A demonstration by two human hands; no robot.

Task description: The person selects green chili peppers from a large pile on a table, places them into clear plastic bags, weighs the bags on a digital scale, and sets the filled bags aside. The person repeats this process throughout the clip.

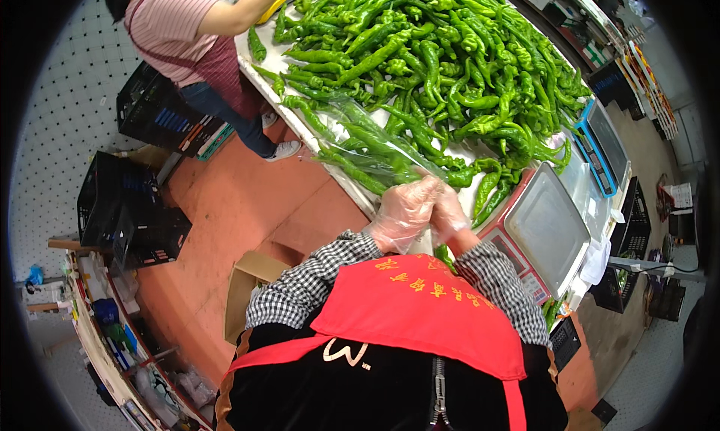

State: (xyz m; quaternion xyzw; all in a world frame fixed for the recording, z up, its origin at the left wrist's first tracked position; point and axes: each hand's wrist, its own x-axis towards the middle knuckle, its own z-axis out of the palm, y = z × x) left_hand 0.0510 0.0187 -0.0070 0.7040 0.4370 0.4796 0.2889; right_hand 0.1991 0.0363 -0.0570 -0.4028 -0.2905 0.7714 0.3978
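Observation:
My left hand [400,217] and my right hand [450,212], both in thin clear plastic gloves, meet at the near edge of the table. Together they grip the gathered end of a clear plastic bag [388,149]. Long green peppers lie inside the bag, which stretches away from me to the upper left. My fingers partly hide the bag's end. Just beyond it rises a large heap of long green peppers [427,54] on the white tabletop [274,106]. A few loose peppers [488,190] lie right of my hands.
A red weighing scale [548,228] with a metal plate stands close on my right, a blue-framed scale [596,144] behind it. At upper left, a person in an apron [185,48] reaches over the table. Black crates [146,206] and a cardboard box [253,279] stand on the floor.

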